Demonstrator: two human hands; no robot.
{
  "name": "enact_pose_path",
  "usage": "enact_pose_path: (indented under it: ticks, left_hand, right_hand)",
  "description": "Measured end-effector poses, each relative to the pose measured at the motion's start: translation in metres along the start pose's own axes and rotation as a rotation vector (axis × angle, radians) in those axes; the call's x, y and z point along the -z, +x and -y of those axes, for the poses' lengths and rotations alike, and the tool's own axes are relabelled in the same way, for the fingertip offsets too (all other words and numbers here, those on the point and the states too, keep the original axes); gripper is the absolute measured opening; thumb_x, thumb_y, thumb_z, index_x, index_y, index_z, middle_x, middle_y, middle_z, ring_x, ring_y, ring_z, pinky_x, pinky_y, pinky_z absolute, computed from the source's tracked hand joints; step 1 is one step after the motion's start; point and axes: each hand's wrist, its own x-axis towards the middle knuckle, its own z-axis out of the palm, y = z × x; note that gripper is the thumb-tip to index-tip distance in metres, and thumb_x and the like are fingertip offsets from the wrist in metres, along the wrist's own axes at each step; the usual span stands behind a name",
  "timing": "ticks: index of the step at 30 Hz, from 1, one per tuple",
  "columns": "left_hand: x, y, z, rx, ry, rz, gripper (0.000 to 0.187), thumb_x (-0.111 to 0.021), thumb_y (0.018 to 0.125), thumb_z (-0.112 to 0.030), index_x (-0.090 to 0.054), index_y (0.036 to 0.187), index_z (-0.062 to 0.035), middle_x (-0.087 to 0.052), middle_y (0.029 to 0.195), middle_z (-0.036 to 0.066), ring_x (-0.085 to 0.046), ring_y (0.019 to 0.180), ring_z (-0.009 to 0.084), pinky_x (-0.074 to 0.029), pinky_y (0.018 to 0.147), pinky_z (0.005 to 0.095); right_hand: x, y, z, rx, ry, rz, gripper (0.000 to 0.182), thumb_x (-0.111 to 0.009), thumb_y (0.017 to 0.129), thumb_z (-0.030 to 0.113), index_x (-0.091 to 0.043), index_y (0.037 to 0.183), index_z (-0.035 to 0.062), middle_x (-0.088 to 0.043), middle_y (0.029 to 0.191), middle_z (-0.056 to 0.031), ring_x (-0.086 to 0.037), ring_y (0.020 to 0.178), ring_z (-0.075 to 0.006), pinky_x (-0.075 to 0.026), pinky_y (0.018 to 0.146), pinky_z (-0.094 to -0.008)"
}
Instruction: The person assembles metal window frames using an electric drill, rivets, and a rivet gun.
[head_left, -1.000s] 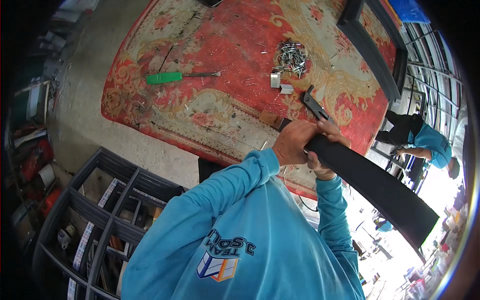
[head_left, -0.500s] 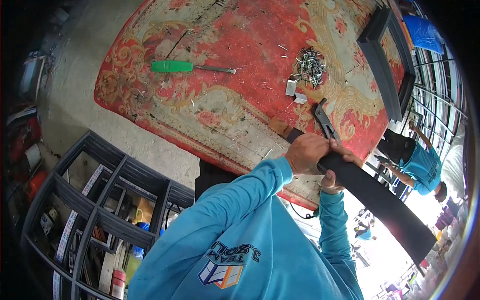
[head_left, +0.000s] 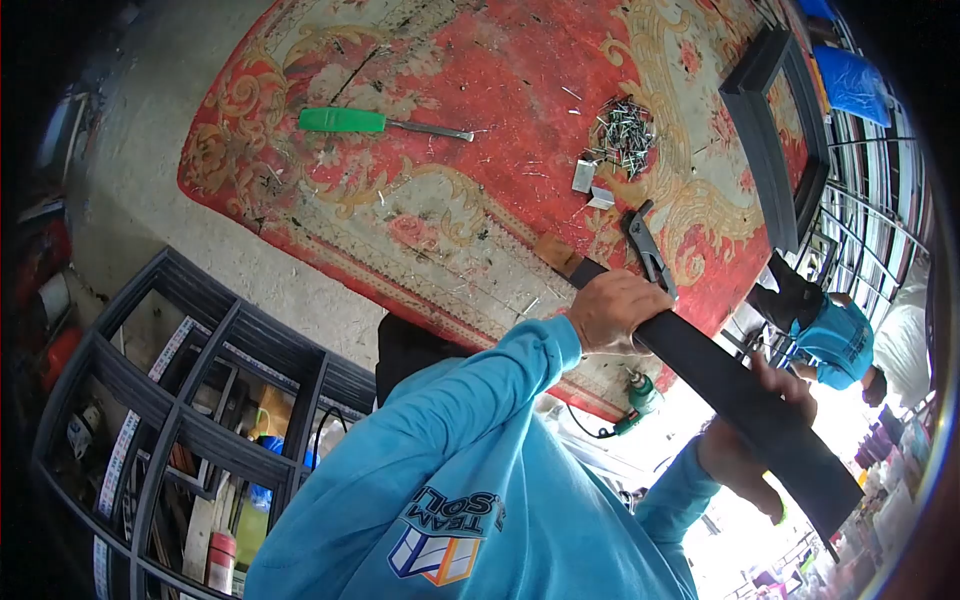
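Note:
A long dark flat profile bar (head_left: 745, 400) runs from the table edge out to the lower right. My left hand (head_left: 622, 312) is closed around it near its upper end. Farther down the bar is my right hand (head_left: 740, 450), partly hidden behind it, with fingers at the upper edge and the thumb below. A grey hand tool resembling a riveter (head_left: 648, 252) lies just beyond my left hand. Close by are two small metal angle pieces (head_left: 592, 186) and a pile of rivet-like metal pins (head_left: 624, 138).
A green-handled screwdriver (head_left: 345, 121) lies on the red patterned cloth (head_left: 480, 80). At the table edge is a green power drill (head_left: 640, 400). Dark frames stand at the lower left (head_left: 185, 415) and upper right (head_left: 750, 130). Another person (head_left: 835, 340) works at the right.
My right hand has moved away from my left, down and right along the bar. My left hand keeps its hold near the upper end. The green drill has come into fuller view.

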Motion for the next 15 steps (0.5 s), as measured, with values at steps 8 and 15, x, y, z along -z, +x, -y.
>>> enact_pose_path:
  ticks: [8,15]
  left_hand:
    - [-0.001,0.002,0.007,0.0,-0.009,-0.037,0.053,-0.085,0.056,-0.025,-0.062,0.102,-0.0106,-0.067,0.09,0.007,-0.066,0.083,0.0261,-0.051,0.076,0.0382]
    - [0.002,0.001,0.001,-0.035,-0.059,0.02,0.051,-0.084,0.058,-0.019,-0.06,0.102,-0.01,-0.065,0.093,0.008,-0.064,0.083,0.0296,-0.049,0.076,0.0406]
  right_hand:
    - [0.018,0.014,-0.004,0.036,0.373,0.186,0.088,-0.063,0.064,0.083,-0.048,0.1,0.0041,-0.041,0.081,-0.0046,-0.041,0.07,-0.018,-0.032,0.065,-0.0344]
    - [0.016,0.01,-0.005,0.058,0.425,0.141,0.094,-0.058,0.061,0.088,-0.047,0.098,0.0025,-0.044,0.078,-0.0085,-0.044,0.07,-0.0209,-0.035,0.064,-0.0362]
